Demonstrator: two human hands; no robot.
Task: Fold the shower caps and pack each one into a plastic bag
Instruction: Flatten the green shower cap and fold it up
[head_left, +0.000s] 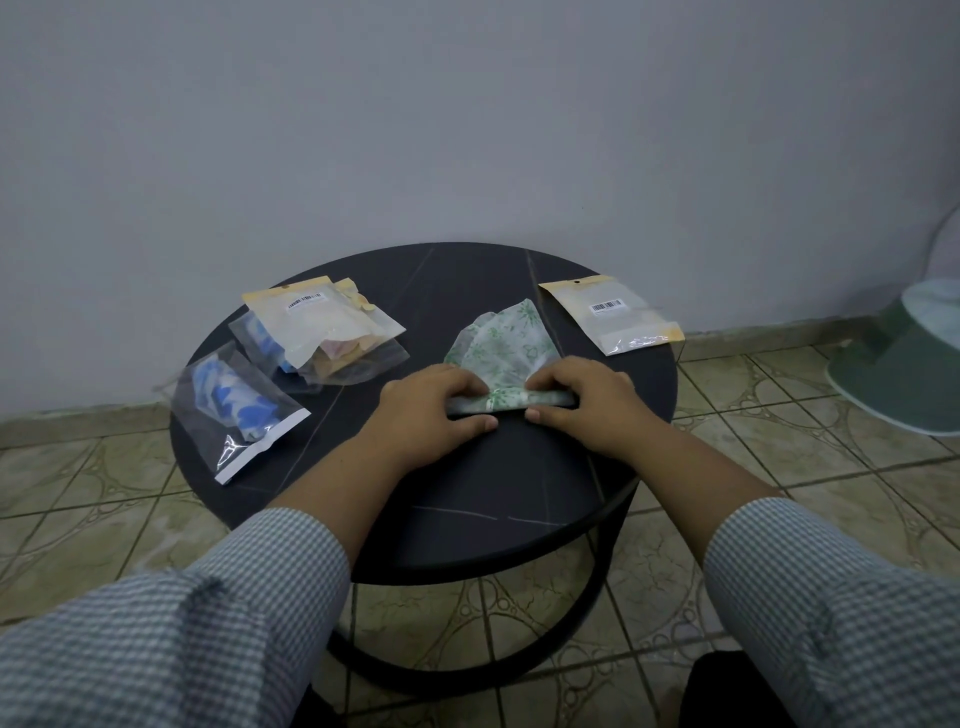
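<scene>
My left hand (431, 402) and right hand (582, 397) are both pinching the rolled near edge of the green-printed shower cap (501, 345) at the frame's center, mid-fold on the tabletop (467, 493). Next I'm judging: keep rolling, then reach the empty plastic bag (613, 317), upper right.

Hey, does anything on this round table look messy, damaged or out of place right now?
Nothing looks damaged or spilled. The packed bags on the left lie in a loose, overlapping heap rather than a neat stack, and one blue-cap bag lies apart. Both hands, left hand and right hand, grip the green shower cap mid-fold.
</scene>
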